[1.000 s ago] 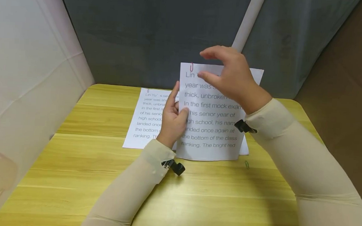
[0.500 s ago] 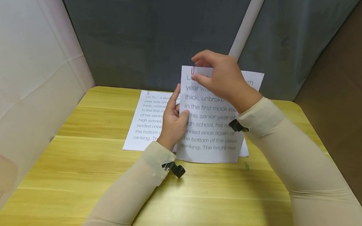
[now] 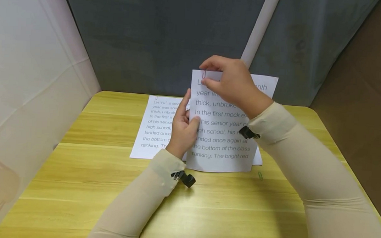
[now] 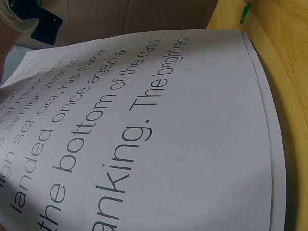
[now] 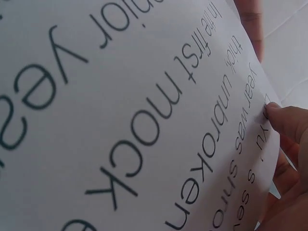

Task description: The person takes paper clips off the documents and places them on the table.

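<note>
Some paper (image 3: 218, 163) has its left edge gripped by the left hand (image 3: 183, 127). The right hand (image 3: 235, 77) curls over its top edge, at the clip (image 3: 204, 73).

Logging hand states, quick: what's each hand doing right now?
Left hand: closed, holding printed white paper sheets.
Right hand: close to the thin wire paper clip; whether it grips cannot be told.
</note>
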Available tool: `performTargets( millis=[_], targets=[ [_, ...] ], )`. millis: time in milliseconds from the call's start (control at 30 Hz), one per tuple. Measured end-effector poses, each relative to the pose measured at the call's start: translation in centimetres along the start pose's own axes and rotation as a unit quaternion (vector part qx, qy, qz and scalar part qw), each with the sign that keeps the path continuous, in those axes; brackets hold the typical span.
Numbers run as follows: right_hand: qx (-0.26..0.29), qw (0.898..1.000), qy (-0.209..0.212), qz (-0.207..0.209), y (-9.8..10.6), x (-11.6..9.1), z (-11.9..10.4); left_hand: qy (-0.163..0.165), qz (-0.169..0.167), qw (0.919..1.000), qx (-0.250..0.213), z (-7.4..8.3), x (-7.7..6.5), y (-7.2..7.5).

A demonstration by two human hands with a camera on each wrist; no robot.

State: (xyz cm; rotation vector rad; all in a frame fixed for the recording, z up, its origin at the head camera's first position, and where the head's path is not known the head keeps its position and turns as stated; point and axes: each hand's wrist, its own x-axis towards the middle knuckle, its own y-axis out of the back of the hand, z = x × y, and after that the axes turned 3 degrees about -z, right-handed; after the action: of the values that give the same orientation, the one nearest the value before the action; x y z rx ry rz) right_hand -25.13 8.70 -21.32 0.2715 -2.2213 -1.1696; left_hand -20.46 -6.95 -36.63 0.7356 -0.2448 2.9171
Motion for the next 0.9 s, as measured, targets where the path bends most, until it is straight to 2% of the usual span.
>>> performTargets(
  millis=[567,900],
  targets=[
    [0.047,0.999,-0.02,0.007,-0.04,-0.19,-0.15,0.002,-0.004,1.0,0.003,-0.03,0.03,-0.05],
    [0.103,0.994,-0.009,0.038,0.17,0.02,-0.14,-0.003,-0.004,1.0,0.004,-0.12,0.01,0.12]
  ],
)
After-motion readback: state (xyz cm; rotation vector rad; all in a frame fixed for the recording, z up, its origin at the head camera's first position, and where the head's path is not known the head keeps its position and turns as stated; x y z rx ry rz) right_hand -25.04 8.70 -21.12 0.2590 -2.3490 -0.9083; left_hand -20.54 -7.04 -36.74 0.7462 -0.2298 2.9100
